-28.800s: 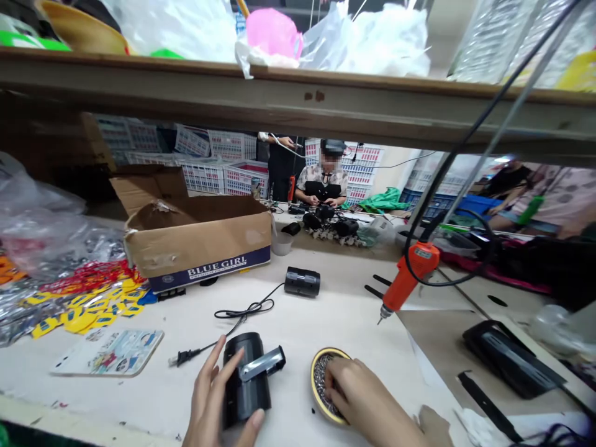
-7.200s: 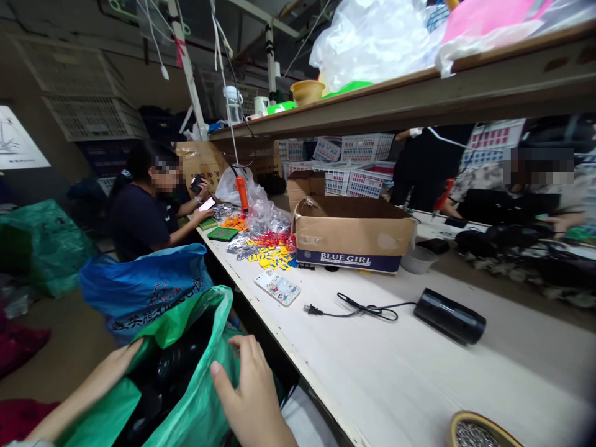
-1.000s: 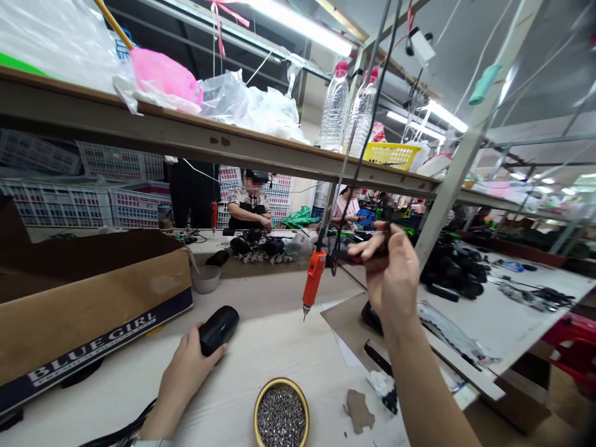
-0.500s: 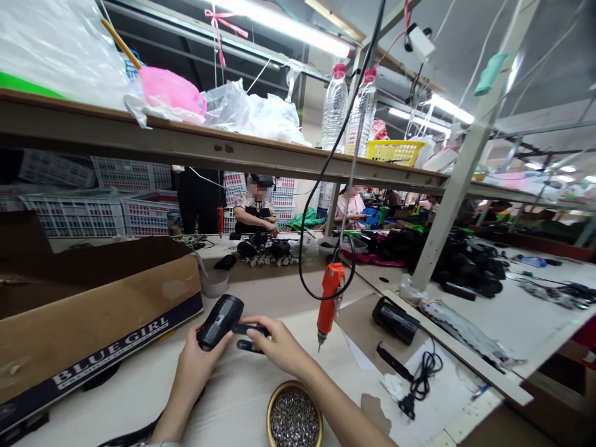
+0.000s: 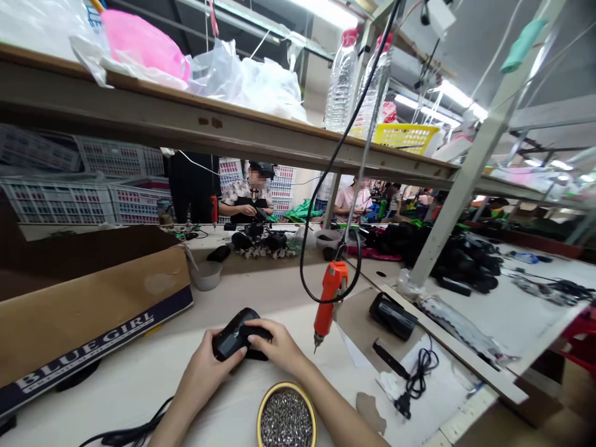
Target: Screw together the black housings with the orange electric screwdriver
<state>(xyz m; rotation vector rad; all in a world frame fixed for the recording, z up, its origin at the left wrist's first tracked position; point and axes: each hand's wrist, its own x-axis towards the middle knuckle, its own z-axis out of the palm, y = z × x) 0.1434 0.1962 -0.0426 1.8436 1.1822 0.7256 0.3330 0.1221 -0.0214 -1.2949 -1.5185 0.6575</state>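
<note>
Over on the left, a big cardboard box (image 5: 107, 310) walls off the bench beyond the left hand, and a black cord (image 5: 135, 433) lies just left of that forearm. The left hand (image 5: 202, 369) is curled partway round a black cylinder (image 5: 231, 335), thumb along its near side. A small clear tub (image 5: 207, 277) sits beyond this hand. The right hand (image 5: 274, 347) meets it from the other side, fingers closed in a pinch on a dark piece (image 5: 257, 335) against the cylinder. Nearer the person, between the forearms, stands a yellow-rimmed bowl (image 5: 260, 422) of screws (image 5: 286, 419). Beyond and right of the right hand hangs an orange screwdriver (image 5: 329, 295), its looped cable in the way there. Farther right lie another black cylinder (image 5: 393, 315), a black strip (image 5: 390, 359) and a plug (image 5: 403, 405). A shelf (image 5: 233, 133) crosses above and beyond both hands.
</note>
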